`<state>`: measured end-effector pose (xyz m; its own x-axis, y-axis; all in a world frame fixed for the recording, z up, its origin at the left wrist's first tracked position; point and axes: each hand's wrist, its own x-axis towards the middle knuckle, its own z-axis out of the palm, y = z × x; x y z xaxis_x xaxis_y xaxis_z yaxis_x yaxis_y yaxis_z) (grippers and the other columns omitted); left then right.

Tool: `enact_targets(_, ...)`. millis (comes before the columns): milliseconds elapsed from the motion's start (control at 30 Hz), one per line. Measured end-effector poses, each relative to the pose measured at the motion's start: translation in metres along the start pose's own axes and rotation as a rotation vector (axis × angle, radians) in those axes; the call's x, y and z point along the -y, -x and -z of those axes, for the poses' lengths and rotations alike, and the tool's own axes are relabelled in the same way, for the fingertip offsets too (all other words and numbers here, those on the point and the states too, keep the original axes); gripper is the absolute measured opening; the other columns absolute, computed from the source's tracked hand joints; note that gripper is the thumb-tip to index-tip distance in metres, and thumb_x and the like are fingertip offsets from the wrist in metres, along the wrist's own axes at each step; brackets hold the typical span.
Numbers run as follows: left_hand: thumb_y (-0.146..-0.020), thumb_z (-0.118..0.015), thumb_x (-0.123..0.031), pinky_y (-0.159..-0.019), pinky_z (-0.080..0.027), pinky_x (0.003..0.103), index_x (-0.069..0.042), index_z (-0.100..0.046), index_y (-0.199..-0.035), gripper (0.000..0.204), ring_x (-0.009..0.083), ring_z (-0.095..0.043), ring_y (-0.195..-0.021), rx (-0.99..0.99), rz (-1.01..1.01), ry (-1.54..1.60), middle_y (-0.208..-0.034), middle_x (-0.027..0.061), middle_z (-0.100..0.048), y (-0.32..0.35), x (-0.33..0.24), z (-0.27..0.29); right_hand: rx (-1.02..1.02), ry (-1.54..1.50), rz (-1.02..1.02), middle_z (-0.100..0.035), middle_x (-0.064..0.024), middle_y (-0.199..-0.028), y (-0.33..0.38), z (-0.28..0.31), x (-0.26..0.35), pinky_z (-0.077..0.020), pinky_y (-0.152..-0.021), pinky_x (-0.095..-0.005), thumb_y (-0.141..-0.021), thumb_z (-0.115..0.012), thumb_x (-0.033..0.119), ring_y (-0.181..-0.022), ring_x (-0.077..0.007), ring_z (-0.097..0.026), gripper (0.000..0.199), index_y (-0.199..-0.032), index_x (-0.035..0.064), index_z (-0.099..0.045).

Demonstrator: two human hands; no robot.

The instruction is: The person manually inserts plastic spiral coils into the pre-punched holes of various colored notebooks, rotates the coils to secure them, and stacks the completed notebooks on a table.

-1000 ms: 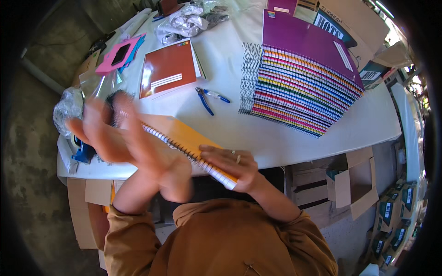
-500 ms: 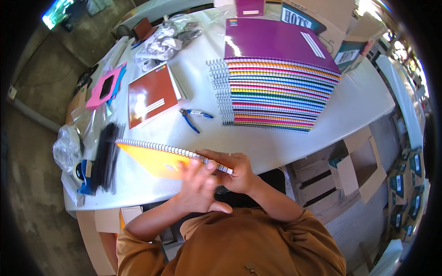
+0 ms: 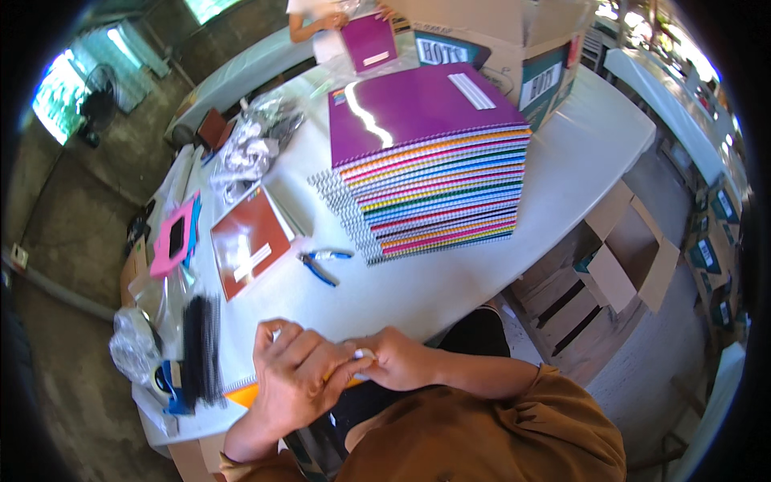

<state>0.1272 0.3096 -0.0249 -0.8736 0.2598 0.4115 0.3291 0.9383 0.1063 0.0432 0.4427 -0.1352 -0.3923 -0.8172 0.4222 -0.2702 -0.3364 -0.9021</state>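
A spiral notebook with an orange cover (image 3: 242, 395) lies low in front of me, mostly hidden behind my hands. My left hand (image 3: 297, 369) is closed over its spine, thumb and fingertips pinched at the end near the right hand. My right hand (image 3: 397, 359) grips that same end from the right, and a small pale piece shows between the two hands. Just beyond lie blue-handled pliers (image 3: 328, 277), apart from both hands. Left of them rests a brown-covered notebook (image 3: 249, 241) on some loose sheets. Black spiral coils (image 3: 201, 345) lie in a bundle at the left.
A tall stack of spiral notebooks (image 3: 434, 116) with a purple top cover stands at centre back. Behind it is a cardboard box (image 3: 554, 84). Across the table a person holds a purple notebook (image 3: 369, 42). A phone (image 3: 177, 238) sits on pink sheets. An open carton (image 3: 634, 249) is at right.
My view has shifted, bringing the person at the back into sight. My left hand has gone from open, loose fingers to a pinch at the notebook's end, and the notebook sits lower.
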Motion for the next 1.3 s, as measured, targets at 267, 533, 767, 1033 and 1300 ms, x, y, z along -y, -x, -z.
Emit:
enact_targets(267,-0.051,-0.08,-0.046,-0.082,-0.039,0.04,-0.007,-0.061,-0.103,0.068,0.0271,-0.055,-0.086,-0.044,0.148,-0.199,-0.093,0.0079,-0.06,-0.005,-0.002,0.054,-0.137,-0.034,0.058,-0.062,-0.0119,-0.102,0.014,0.041,0.054,-0.0472,-0.079,-0.0297,-0.082,-0.063,0.003,-0.092,-0.0192,-0.062,0.028,-0.108,0.0016,-0.054)
enact_targets(533,-0.062,-0.08,-0.021,-0.067,-0.046,0.031,-0.002,-0.059,-0.1,0.047,0.0228,-0.058,-0.078,-0.372,0.154,-0.027,-0.084,0.0106,-0.061,-0.009,0.032,0.079,-0.455,-0.131,0.377,-0.058,-0.0123,-0.102,0.022,0.123,0.127,-0.0472,-0.079,-0.0286,-0.072,-0.068,0.0,-0.09,-0.0159,-0.058,0.04,-0.109,-0.0005,-0.05)
enact_targets(767,-0.079,-0.064,0.001,-0.1,-0.034,0.043,-0.005,-0.007,-0.142,0.085,0.0307,-0.041,-0.121,-1.007,0.209,0.764,-0.136,0.0224,-0.035,-0.112,0.008,0.03,-0.805,-0.325,0.735,-0.053,-0.0132,-0.122,-0.037,0.154,0.149,-0.0438,-0.091,-0.0362,-0.091,-0.05,0.016,-0.109,-0.0235,-0.054,0.038,-0.125,0.0011,-0.042)
enact_targets(1033,-0.091,-0.055,-0.018,-0.087,-0.041,0.027,0.003,-0.048,-0.114,0.032,0.0145,-0.054,-0.095,-1.257,0.119,1.028,-0.104,0.0094,-0.058,-0.158,-0.013,0.013,-0.856,0.102,0.684,-0.045,-0.0136,-0.127,-0.083,0.19,0.108,-0.0382,-0.095,-0.0352,-0.093,-0.05,0.028,-0.115,-0.0227,-0.046,0.05,-0.131,0.0021,-0.032)
enact_targets(1300,-0.074,-0.056,0.005,-0.089,-0.047,0.035,-0.013,-0.06,-0.113,0.043,0.0291,-0.059,-0.103,-0.806,-0.194,-0.02,-0.11,0.0128,-0.062,-0.215,0.031,-0.043,-1.108,0.717,-0.098,-0.04,-0.0271,-0.133,-0.05,0.253,0.035,-0.0342,-0.1,-0.0378,-0.084,-0.045,0.009,-0.118,-0.0382,-0.046,0.063,-0.139,-0.0011,-0.017)
